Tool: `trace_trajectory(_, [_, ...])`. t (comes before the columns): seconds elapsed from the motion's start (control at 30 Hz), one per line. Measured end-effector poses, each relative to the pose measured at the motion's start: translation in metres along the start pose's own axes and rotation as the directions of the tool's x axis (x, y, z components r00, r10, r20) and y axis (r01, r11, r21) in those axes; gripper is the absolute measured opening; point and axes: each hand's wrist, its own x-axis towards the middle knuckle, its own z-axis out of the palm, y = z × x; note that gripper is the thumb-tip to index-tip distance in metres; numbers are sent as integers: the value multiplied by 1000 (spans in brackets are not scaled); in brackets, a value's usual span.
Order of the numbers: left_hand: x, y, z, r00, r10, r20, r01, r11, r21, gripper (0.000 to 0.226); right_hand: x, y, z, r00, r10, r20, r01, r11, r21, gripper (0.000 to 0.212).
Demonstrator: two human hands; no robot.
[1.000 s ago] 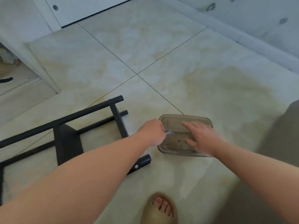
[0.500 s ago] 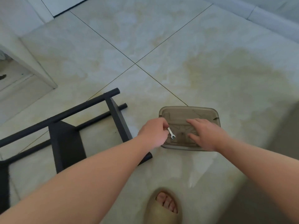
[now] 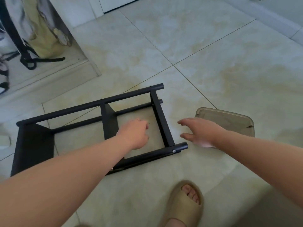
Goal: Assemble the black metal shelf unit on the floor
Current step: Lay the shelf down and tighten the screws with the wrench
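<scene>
Your left hand (image 3: 134, 133) is over the open right bay of the black metal shelf unit (image 3: 98, 103). Its fingers are curled into the palm, and whether they enclose anything cannot be told. The shelf unit lies on its side on the tiled floor (image 3: 205, 46), left of centre, with its right end bar between your two hands. A silver screw head (image 3: 173, 151) shows on the near tube, close to its right end. Your right hand (image 3: 200, 131) is released, fingers spread and thumb apart, grasping nothing, just right of that end bar. A translucent grey-brown plastic container (image 3: 229, 119) sits on the floor right of this hand, partly hidden by the wrist. Your foot, in a beige slide sandal (image 3: 183, 208), stands nearest.
</scene>
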Motion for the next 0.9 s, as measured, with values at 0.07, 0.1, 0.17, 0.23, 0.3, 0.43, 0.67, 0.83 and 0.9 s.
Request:
trace_trajectory(0.07, [-11, -17, 8, 998, -2, 57, 0, 1000, 30, 48, -1, -13, 11, 996, -38, 84, 43, 997, -60, 59])
trace_trajectory(0.1, [-16, -25, 13, 995, 1, 96, -3, 1000, 26, 51, -1, -18, 17, 991, -57, 120, 68, 994, -88, 60])
trace_trajectory(0.17, [-25, -36, 24, 982, 12, 188, -9, 1000, -16, 55, -3, -23, 28, 985, -81, 152, 97, 990, -99, 59])
trace_trajectory(0.23, [-33, -42, 37, 966, 45, 254, -34, 998, -46, 53, -2, -24, 33, 986, -77, 146, 89, 993, -78, 56])
trace_trajectory(0.3, [-39, -42, 50, 958, 79, 277, -64, 996, -65, 44, 0, -22, 33, 984, -58, 171, 77, 991, -110, 53])
trace_trajectory(0.43, [-43, -39, 63, 972, 100, 213, -103, 995, 0, 23, 1, -18, 40, 980, -59, 189, 91, 981, -168, 29])
trace_trajectory(0.67, [-46, -34, 57, 981, 93, 168, -94, 996, 1, 16, -2, -22, 32, 986, -77, 150, 93, 991, -99, 21])
trace_trajectory(0.83, [-50, -36, 22, 996, 80, 49, -78, 996, -39, 14, -10, -27, 1, 994, -111, -21, 111, 994, -15, 21])
trace_trajectory(0.9, [-54, -37, 3, 997, 79, -7, -79, 996, -30, 9, -14, -34, -16, 988, -122, -97, 122, 992, -4, 19])
